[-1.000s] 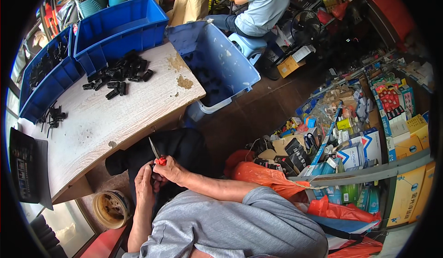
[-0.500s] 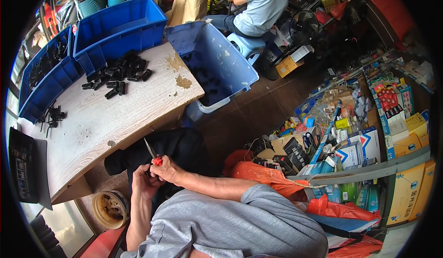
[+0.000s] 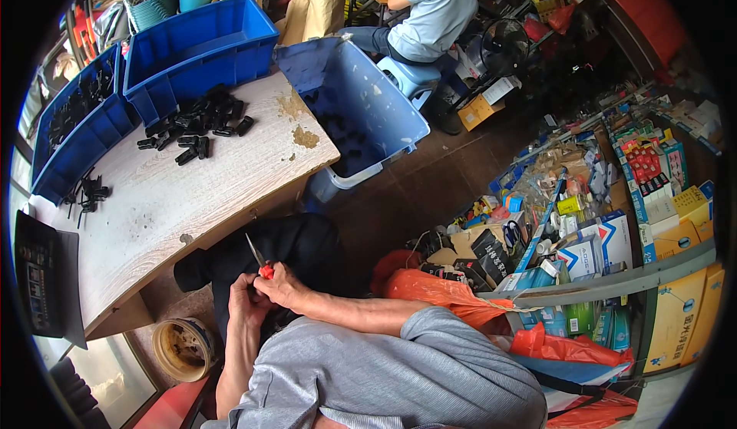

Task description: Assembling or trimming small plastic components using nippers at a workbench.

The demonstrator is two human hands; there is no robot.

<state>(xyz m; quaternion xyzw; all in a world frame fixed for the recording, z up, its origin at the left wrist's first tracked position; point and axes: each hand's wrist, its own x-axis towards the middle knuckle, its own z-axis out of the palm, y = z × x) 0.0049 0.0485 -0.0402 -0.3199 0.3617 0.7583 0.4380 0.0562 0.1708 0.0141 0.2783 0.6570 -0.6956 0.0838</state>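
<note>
My right hand (image 3: 282,285) grips a small cutter with red handles (image 3: 261,263); its metal tip points up and left toward the table edge. My left hand (image 3: 244,295) is closed right beside it, fingers pinched on something too small to make out. Both hands meet over my lap, above dark cloth (image 3: 299,245), just below the front edge of the pale wooden table (image 3: 192,199). A pile of small black parts (image 3: 201,120) lies on the far side of the table.
Two blue bins (image 3: 201,41) stand at the table's back, a third (image 3: 361,114) leans at its right end holding black parts. A few black pieces (image 3: 88,193) lie at left. A bucket (image 3: 183,347) sits below. Another person (image 3: 430,14) sits beyond. Boxes crowd shelves (image 3: 614,222) on the right.
The two hands have stayed together over the lap; the cutter's tip has shifted slightly. Nothing on the table has moved.
</note>
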